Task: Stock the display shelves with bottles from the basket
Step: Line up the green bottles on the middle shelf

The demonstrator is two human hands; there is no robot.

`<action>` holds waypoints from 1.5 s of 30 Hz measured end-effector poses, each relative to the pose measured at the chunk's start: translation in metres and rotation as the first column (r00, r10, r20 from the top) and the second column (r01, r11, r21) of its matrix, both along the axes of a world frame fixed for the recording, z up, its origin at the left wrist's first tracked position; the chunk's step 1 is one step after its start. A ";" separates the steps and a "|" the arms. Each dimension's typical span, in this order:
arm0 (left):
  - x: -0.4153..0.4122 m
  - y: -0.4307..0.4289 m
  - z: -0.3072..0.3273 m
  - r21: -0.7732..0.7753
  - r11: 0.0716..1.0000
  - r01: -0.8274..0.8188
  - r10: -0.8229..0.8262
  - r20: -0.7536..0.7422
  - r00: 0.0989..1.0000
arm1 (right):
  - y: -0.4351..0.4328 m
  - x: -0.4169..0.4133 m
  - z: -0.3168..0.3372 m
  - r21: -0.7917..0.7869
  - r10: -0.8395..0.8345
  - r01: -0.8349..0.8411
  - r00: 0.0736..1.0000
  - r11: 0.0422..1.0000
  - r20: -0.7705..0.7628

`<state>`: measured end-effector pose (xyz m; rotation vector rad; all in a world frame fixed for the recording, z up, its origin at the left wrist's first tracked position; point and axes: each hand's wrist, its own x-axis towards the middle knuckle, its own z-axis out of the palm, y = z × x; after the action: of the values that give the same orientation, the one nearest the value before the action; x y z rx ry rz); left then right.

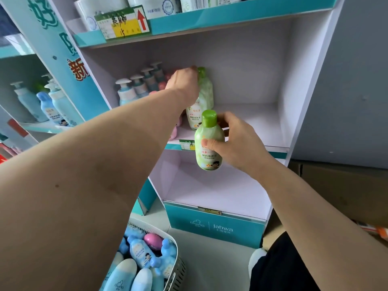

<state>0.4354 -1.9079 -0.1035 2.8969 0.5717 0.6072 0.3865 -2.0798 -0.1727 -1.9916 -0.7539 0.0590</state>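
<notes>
While the left hand (184, 82) curls its fingers over the cap of the rear green bottle (206, 91), at eleven o'clock from the view's centre, the right hand (235, 143) is clamped, thumb across the label, on a second green bottle (209, 141) held just in front of the middle shelf (252, 122). Best, I judge, to seat the rear one upright and release it, then set the held one at its three o'clock side, label forward, on bare board. Down at seven o'clock, the basket (174, 246) holds blue bottles (138, 250).
</notes>
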 end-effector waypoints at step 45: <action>-0.122 0.050 -0.031 -0.079 0.996 0.028 -0.030 -0.024 0.999 | 0.098 0.036 0.012 -0.162 -0.193 0.187 0.981 0.969 -0.024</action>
<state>0.3136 -1.8580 -0.1345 2.8373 0.5433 0.5331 0.4223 -1.9814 -0.1610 -2.2002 -0.5443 0.0463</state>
